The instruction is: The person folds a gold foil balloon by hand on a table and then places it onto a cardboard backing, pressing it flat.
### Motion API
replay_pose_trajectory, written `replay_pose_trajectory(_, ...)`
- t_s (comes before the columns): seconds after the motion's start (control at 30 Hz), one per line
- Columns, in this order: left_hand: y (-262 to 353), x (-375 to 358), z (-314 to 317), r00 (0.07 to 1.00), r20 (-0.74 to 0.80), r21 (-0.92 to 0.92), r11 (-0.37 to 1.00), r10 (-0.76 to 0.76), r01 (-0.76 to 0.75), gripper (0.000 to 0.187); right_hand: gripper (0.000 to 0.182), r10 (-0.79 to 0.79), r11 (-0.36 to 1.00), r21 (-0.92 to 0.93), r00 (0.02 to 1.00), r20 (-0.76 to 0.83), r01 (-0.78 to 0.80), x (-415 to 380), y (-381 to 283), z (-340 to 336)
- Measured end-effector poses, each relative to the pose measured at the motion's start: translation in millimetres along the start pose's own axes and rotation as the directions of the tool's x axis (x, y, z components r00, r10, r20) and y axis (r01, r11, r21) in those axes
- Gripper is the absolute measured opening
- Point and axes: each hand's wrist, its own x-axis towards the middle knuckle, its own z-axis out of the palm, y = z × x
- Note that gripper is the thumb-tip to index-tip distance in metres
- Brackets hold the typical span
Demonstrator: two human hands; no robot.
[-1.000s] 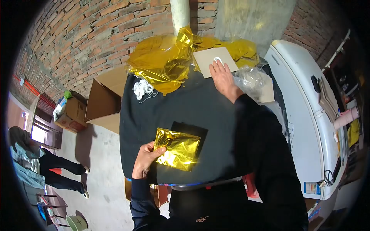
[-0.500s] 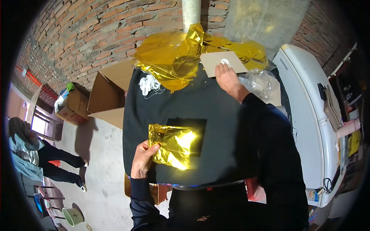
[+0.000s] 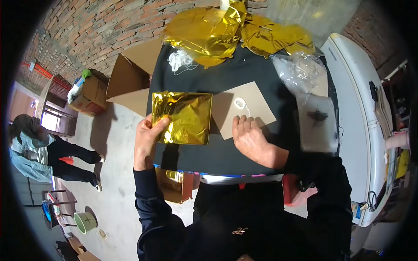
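Note:
In my left hand [image 3: 149,135] is a flat, folded gold foil packet [image 3: 187,117], gripped at its left edge with the thumb on top. My right hand [image 3: 252,140] rests palm down on the lower edge of a beige cardboard sheet [image 3: 261,104], its fingers extended and lying close together over it. A small white ring-shaped roll [image 3: 239,103] sits on the sheet, and its loose tail runs toward my right fingertips. The sheet lies tilted on the black-covered table [image 3: 235,74], close beside the packet. What lies under my right palm is hidden.
Large gold foil sheets [image 3: 204,30] and a tangle of white string [image 3: 180,60] lie at the back. Clear plastic bags [image 3: 300,71] are on the right, near a white freezer [image 3: 357,100]. Open cardboard boxes [image 3: 128,78] stand left. Another person [image 3: 65,150] is farther left.
My right hand has brought the cardboard sheet, with the white roll on it, nearer to me and turned it. My left hand has raised the foil packet beside it. The view has shifted.

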Motion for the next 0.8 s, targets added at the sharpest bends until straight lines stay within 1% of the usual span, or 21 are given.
replay_pose_trajectory(0.07, 10, -1, 7, 1.000, 0.010, 0.027, 1.000, 0.014, -0.015, 0.029, 0.054, -0.026, 1.000, 0.013, 1.000, -0.012, 0.026, -7, -11, -7)
replay_pose_trajectory(0.13, 5, 6, 4, 0.999, 0.051, 0.024, 1.000, -0.009, 0.008, 0.028, 0.054, -0.055, 0.998, 0.041, 0.998, -0.027, 0.056, -14, -17, -11)
replay_pose_trajectory(0.17, 3, 8, 3, 0.997, 0.071, 0.024, 1.000, -0.018, 0.017, 0.028, 0.053, -0.028, 0.998, 0.055, 0.999, -0.029, 0.030, -18, -21, -9)
replay_pose_trajectory(0.23, -1, 11, 6, 0.997, 0.068, 0.027, 0.999, -0.041, 0.039, 0.029, 0.053, -0.027, 0.996, 0.086, 0.999, -0.035, 0.030, -27, -16, -14)
replay_pose_trajectory(0.33, -6, 13, 19, 0.997, 0.060, -0.006, 0.999, -0.040, 0.040, 0.027, 0.050, -0.060, 0.976, 0.203, 0.996, -0.066, 0.072, -42, 0, -12)
replay_pose_trajectory(0.37, -6, 14, 21, 0.997, 0.064, 0.026, 0.999, -0.034, 0.032, 0.026, 0.049, -0.069, 0.963, 0.255, 0.995, -0.074, 0.085, -47, 6, -13)
replay_pose_trajectory(0.4, -7, 15, 24, 0.997, 0.071, 0.057, 0.998, -0.030, 0.025, 0.025, 0.046, -0.024, 0.949, 0.310, 0.991, -0.135, 0.065, -51, 11, -12)
replay_pose_trajectory(0.43, -8, 17, 27, 0.996, 0.080, 0.088, 0.996, -0.027, 0.020, 0.024, 0.047, 0.001, 0.921, 0.385, 0.986, -0.165, 0.063, -54, 15, -13)
replay_pose_trajectory(0.47, -10, 20, 29, 0.998, 0.067, 0.117, 0.993, -0.001, -0.007, 0.018, 0.049, 0.031, 0.886, 0.459, 0.981, -0.194, 0.063, -55, 21, -14)
replay_pose_trajectory(0.5, -12, 21, 33, 0.997, 0.057, 0.173, 0.983, 0.055, -0.064, 0.018, 0.051, 0.062, 0.846, 0.529, 0.973, -0.220, 0.065, -56, 26, -13)
replay_pose_trajectory(0.57, -13, 24, 43, 0.984, 0.043, 0.285, 0.942, 0.171, -0.176, 0.019, 0.050, 0.175, 0.848, 0.529, 0.932, -0.317, 0.021, -51, 37, 2)
replay_pose_trajectory(0.6, -24, 31, 45, 0.969, -0.015, 0.437, 0.873, 0.248, -0.217, 0.023, 0.043, 0.232, 0.870, 0.488, 0.929, -0.290, -0.065, -48, 42, 11)
replay_pose_trajectory(0.63, -14, 25, 62, 0.858, 0.005, 0.726, 0.588, 0.513, -0.355, 0.024, 0.037, 0.290, 0.884, 0.443, 0.919, -0.266, -0.151, -46, 46, 20)
replay_pose_trajectory(0.67, -1, 20, 77, 0.748, 0.138, 0.806, 0.365, 0.649, -0.466, 0.023, 0.037, 0.346, 0.854, 0.482, 0.907, -0.241, -0.198, -44, 52, 30)
replay_pose_trajectory(0.7, 7, 18, 90, 0.612, 0.288, 0.838, 0.115, 0.736, -0.533, 0.023, 0.036, 0.400, 0.820, 0.519, 0.891, -0.215, -0.243, -43, 58, 40)
replay_pose_trajectory(0.73, 1, 23, 101, 0.532, 0.352, 0.823, 0.016, 0.770, -0.568, 0.025, 0.036, 0.452, 0.781, 0.555, 0.872, -0.186, -0.286, -43, 61, 47)
replay_pose_trajectory(0.77, -5, 25, 108, 0.510, 0.441, 0.812, -0.086, 0.739, -0.577, 0.029, 0.035, 0.458, 0.778, 0.551, 0.873, -0.169, -0.302, -44, 61, 51)
replay_pose_trajectory(0.8, -15, 28, 116, 0.493, 0.493, 0.791, -0.133, 0.717, -0.598, 0.028, 0.034, 0.464, 0.773, 0.549, 0.873, -0.150, -0.317, -46, 61, 54)
